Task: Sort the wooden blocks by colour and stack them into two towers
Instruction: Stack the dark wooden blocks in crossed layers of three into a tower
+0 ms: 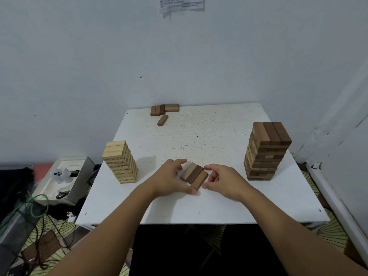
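towers: 2 — one pale, one brown
top layer of brown tower: 3 blocks side by side
row of blocks between the hands: 3, flat, touching
loose blocks at far edge of tabletop: 5 — 4 in a cluster, 1 just in front
hands: 2 — left hand, right hand
tabletop: 1

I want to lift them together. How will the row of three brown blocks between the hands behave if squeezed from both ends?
The row of three brown blocks is probably rigid wood, so it should not bend. The blocks lie side by side, loose, so the middle one may slip out unless the left hand and right hand press inward. They look small, likely light.
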### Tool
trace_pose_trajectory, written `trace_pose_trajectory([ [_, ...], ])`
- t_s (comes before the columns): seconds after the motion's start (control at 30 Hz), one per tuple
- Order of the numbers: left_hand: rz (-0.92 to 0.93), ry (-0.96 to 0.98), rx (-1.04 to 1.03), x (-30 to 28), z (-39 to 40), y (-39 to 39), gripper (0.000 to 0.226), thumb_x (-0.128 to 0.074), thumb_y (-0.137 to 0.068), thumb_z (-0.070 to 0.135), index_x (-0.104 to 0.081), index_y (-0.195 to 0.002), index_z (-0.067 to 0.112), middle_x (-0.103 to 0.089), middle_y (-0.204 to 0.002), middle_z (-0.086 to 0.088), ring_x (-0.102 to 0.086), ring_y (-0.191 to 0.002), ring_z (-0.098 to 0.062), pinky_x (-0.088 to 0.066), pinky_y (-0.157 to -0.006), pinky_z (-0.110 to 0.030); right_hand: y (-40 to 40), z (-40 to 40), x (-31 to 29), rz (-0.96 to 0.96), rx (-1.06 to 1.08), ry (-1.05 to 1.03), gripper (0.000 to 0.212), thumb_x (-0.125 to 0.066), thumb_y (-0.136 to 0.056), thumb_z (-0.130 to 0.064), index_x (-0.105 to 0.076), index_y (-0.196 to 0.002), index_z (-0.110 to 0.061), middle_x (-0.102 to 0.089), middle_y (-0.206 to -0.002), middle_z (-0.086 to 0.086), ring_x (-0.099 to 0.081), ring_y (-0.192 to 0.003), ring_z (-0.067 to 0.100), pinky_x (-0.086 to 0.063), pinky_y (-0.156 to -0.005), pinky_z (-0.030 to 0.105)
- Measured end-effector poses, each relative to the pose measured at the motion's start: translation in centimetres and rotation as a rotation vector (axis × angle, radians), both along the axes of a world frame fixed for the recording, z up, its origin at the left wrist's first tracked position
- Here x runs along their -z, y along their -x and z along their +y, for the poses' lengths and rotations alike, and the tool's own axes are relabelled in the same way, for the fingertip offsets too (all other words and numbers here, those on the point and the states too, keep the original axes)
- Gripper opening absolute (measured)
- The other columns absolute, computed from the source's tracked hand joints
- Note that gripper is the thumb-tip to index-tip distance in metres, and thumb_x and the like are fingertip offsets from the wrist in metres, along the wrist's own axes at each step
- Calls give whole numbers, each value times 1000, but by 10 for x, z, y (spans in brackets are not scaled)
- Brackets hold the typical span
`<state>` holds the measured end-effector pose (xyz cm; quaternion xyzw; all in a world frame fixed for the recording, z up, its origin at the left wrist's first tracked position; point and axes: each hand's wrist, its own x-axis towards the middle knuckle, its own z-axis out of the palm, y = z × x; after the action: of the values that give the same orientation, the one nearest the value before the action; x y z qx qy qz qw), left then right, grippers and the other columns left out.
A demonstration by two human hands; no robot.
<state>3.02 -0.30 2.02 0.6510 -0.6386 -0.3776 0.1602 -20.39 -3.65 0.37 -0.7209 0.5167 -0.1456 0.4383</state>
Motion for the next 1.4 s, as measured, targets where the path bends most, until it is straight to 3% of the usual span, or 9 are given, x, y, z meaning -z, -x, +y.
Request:
trace_pose_trajectory([
  [0.17, -95, 140, -70, 16, 9, 14, 83, -89, -58, 59, -60, -133, 37, -47, -117, 14, -52, -112, -10, -47, -103, -38, -3, 4, 7, -56, 50, 35, 46, -81, -85, -27, -65, -127, -34, -69, -88, -7, -62, -78, 5, -47, -66, 18],
  [0.27, -88, 63, -4, 13, 2, 6, 91, -86, -58, 51, -56, -143, 34, -43, -120, 15, -50, -118, -11, -42, -109, -34, -1, 8, 15, -99, 78, 56, 37, -82, -84, -27, -69, -118, -33, -68, -84, -10, -57, -70, 0, -49, -68, 19],
  [0.4, -36, 8, 41, 9, -2, -1, 93, -92, -72, 24, -47, -153, 28, -39, -123, 16, -52, -122, -12, -38, -108, -24, 3, 19, 27, -150, 126, 156, 45, -86, -81, -33, -69, -123, -37, -67, -86, -14, -59, -79, 6, -51, -73, 19],
  [0.5, -18, 48, -50, 11, 9, -6, 103, -92, -71, 27, -35, -158, 33, -38, -134, 9, -52, -122, -7, -41, -106, -26, 4, 22, 31, -125, 143, 280, 46, -87, -78, -39, -71, -120, -33, -62, -91, -15, -57, -86, 4, -48, -77, 16],
  [0.57, 4, 110, -153, 14, 21, -8, 92, -94, -69, 34, -46, -147, 36, -42, -130, 10, -52, -114, 1, -43, -96, -22, 4, 21, 33, -83, 159, 363, 40, -86, -74, -49, -72, -109, -33, -58, -93, -18, -56, -89, 1, -49, -85, 24],
  [0.63, 9, 187, -247, 18, 32, -9, 65, -96, -65, 38, -61, -120, 32, -49, -118, 10, -54, -105, 3, -42, -85, -18, 4, 20, 36, -72, 163, 394, 33, -83, -73, -55, -73, -98, -36, -56, -93, -19, -55, -92, -2, -50, -89, 34],
  [0.73, 45, 236, -303, 24, 39, -8, 37, -98, -63, 37, -73, -90, 30, -53, -108, 7, -55, -101, 0, -43, -85, -18, 3, 20, 37, -70, 149, 392, 24, -84, -75, -52, -76, -92, -37, -56, -93, -19, -54, -94, -3, -50, -91, 37],
  [1.4, 161, 206, -341, 26, 40, -5, 28, -98, -63, 31, -81, -86, 31, -54, -113, 5, -54, -108, 3, -38, -90, -14, 2, 22, 34, -74, 159, 367, 17, -82, -78, -52, -77, -92, -45, -56, -93, -17, -56, -95, 4, -51, -91, 37],
])
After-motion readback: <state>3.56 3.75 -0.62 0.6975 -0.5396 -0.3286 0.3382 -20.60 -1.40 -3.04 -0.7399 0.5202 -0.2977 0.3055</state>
